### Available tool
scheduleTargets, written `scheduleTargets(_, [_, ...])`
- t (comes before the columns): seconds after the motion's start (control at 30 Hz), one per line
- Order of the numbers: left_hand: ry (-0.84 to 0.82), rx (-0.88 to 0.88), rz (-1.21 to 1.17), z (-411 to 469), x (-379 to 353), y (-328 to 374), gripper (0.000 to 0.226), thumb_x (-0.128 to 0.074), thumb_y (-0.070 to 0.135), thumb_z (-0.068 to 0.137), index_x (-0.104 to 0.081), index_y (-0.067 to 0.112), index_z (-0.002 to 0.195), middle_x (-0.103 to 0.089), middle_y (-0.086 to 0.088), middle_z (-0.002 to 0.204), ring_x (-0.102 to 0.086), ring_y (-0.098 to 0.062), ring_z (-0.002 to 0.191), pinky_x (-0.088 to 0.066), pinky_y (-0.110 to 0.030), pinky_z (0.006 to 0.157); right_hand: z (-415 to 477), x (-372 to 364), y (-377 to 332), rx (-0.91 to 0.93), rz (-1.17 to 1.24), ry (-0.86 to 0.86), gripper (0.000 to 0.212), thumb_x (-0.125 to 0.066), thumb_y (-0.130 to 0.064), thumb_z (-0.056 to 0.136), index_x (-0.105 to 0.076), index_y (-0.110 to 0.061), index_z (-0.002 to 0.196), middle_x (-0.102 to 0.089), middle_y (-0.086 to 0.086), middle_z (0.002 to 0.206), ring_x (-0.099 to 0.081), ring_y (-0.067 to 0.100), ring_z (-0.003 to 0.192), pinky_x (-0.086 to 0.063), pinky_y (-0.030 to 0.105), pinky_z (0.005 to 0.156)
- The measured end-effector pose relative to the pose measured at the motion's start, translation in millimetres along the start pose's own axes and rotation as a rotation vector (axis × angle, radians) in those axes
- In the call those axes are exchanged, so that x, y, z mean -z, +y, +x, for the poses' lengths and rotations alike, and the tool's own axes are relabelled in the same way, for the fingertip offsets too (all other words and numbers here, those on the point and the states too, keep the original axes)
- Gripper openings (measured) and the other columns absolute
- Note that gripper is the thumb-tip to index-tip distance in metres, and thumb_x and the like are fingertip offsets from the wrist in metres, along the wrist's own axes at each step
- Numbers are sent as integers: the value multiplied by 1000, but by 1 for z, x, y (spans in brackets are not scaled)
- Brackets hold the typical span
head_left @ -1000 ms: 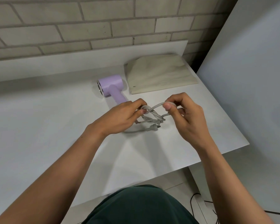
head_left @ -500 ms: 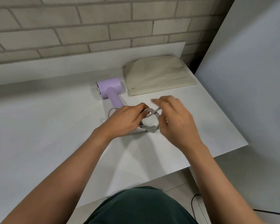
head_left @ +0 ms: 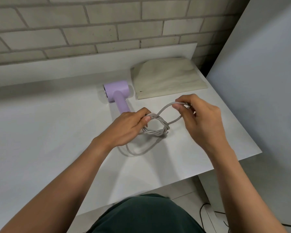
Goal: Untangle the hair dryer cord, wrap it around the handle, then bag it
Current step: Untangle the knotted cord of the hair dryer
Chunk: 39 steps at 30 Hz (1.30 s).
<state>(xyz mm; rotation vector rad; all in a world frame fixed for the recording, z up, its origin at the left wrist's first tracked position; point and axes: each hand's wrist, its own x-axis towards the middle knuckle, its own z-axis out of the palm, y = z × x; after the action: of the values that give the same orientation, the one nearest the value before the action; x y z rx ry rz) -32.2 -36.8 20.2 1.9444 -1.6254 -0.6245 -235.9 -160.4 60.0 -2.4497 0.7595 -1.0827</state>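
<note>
Two hands hold the grey cord [head_left: 158,132] on the table [head_left: 57,148], just near of the lilac hair dryer [head_left: 118,93]. The left hand [head_left: 126,126] pinches the twisted knot; the right hand [head_left: 202,120] pinches a loop stretching far-right toward the bag [head_left: 168,78]. The knot sits nearer the left hand, so freeing it likely means pulling rightward.

A white table [head_left: 40,148] stands against a pale brick wall [head_left: 91,22], a grey panel [head_left: 267,81] at its right.
</note>
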Motion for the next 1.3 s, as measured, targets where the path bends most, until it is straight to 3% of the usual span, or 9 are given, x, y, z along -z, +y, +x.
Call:
scheduleTargets(0.13, [-20,-11,6,2,-4,3,28,-30,50,109,-51,33,109,-65,8,90,-60,-15,85,-53,-42,78,3,-4,3,-161,68,-6,17,-63,-31,103,-66,-15,106,-65,-19,88,-55,4,70,-42,17,64])
scheduleTargets(0.23, [-49,-8,60,5,-6,3,27,-33,44,109,-49,24,103,-61,11,82,-56,-7,76,-50,-40,72,1,-11,14,-269,3,-24,18,-62,-34,103,-69,-17,106,-68,-16,91,-53,12,65,-50,30,69])
scheduleTargets(0.4, [-58,24,124,7,-10,3,26,-34,41,110,-50,21,104,-58,13,78,-53,-11,74,-46,-39,69,-12,-25,4,65,-196,-74,39,-59,-3,94,-66,-13,131,-64,3,132,-68,28,99,-60,42,73])
scheduleTargets(0.5, [-37,20,108,8,-7,7,26,-35,39,109,-52,20,106,-56,13,75,-54,-13,73,-48,-41,70,-20,-34,-1,286,-346,-226,37,-71,-5,86,-72,-14,123,-69,3,121,-64,30,91,-58,40,59])
scheduleTargets(0.63, [-54,-11,121,6,-4,5,29,-33,47,108,-53,26,106,-63,11,86,-58,-14,82,-52,-46,75,-15,-35,10,251,-349,-224,12,-76,-23,91,-77,-15,100,-63,2,94,-59,28,81,-52,40,45])
scheduleTargets(0.83, [-46,-24,48,4,-1,-4,26,-42,40,109,-53,21,94,-54,13,80,-53,-5,77,-50,-42,74,1,-11,3,9,58,20,8,-74,-24,96,-79,-19,94,-68,-9,88,-53,-3,74,-40,11,69])
scheduleTargets(1.0, [-42,-23,63,4,-7,-6,28,-41,40,108,-56,18,99,-58,13,81,-54,-10,76,-51,-43,74,7,-8,11,-158,129,1,13,-69,-31,98,-77,-21,99,-67,-14,88,-54,7,67,-40,15,66])
scheduleTargets(1.2, [-49,6,87,7,-11,-6,23,-41,40,108,-54,23,98,-56,14,75,-54,-11,74,-52,-47,75,0,-12,14,-11,-155,-47,39,-60,-13,101,-62,-18,139,-61,-1,132,-64,18,92,-59,43,73])
scheduleTargets(1.3, [-52,23,62,10,-10,-3,25,-43,39,108,-56,20,99,-59,11,75,-58,-16,75,-53,-48,76,-4,-18,-5,191,-243,-199,67,-62,1,92,-46,-23,152,-50,-2,149,-59,26,101,-59,43,62])
